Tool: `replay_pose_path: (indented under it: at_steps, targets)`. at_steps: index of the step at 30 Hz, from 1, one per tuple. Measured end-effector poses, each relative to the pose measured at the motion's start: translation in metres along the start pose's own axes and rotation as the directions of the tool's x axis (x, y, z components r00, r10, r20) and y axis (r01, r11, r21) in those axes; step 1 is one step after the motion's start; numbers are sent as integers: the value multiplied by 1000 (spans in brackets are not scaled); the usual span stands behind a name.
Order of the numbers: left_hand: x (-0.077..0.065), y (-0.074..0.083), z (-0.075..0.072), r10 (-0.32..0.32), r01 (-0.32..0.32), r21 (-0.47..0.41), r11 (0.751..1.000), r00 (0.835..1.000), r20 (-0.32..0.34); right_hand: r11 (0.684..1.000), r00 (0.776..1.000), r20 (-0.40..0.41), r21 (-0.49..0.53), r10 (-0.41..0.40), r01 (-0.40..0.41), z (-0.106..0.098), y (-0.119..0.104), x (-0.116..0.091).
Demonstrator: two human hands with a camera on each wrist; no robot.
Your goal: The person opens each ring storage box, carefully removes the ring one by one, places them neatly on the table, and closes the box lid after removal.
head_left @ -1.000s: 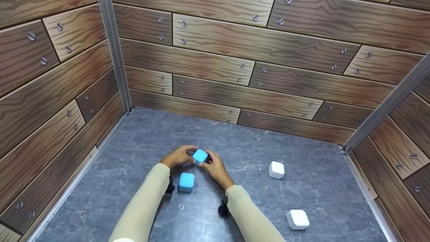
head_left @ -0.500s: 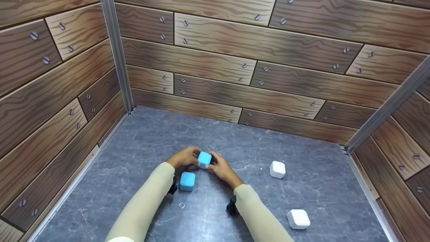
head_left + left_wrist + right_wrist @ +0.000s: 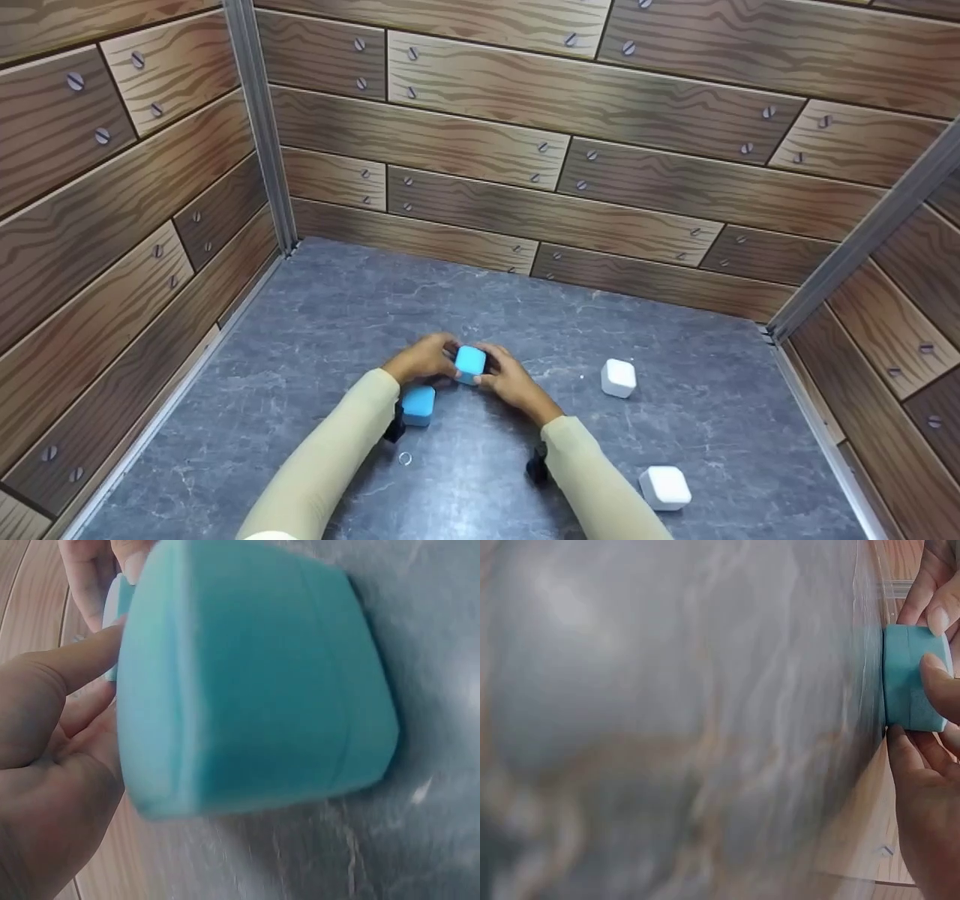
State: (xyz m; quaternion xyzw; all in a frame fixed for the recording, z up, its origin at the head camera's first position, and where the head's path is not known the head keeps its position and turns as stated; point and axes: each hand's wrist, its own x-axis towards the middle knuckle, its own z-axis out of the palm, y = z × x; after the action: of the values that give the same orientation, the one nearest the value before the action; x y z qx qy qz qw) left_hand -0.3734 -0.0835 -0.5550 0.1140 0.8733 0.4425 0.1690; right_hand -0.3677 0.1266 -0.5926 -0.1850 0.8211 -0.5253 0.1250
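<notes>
Both hands hold a small blue cube-shaped box [image 3: 470,365] with rounded corners, one hand on either side. My left hand [image 3: 427,358] has its thumb and fingers at the box's left side, and my right hand [image 3: 516,381] grips it from the right. In the right wrist view a thin seam runs around this box [image 3: 911,679], which sits right at the grey surface. A second blue box [image 3: 418,406] stands under the left wrist, partly covered by it. That same second box [image 3: 262,682] fills much of the left wrist view, also with a seam.
Two white boxes of similar shape, a farther one [image 3: 619,378] and a nearer one [image 3: 665,488], stand to the right on the grey marbled surface [image 3: 525,315]. A small ring [image 3: 405,458] lies in front of the second blue box. Wood-patterned walls [image 3: 480,172] enclose the surface.
Both hands have moved the held blue box to the right and slightly nearer. My left wrist now overlaps the second blue box, which stays in place.
</notes>
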Motion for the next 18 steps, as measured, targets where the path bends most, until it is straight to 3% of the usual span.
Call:
replay_pose_path:
  at_steps: [18]
  targets:
    - [-11, 21, 29, 35, -35, 11, 999, 999, -5, 997, 999, 37, 71, 0, -3, -18, 8, -23]
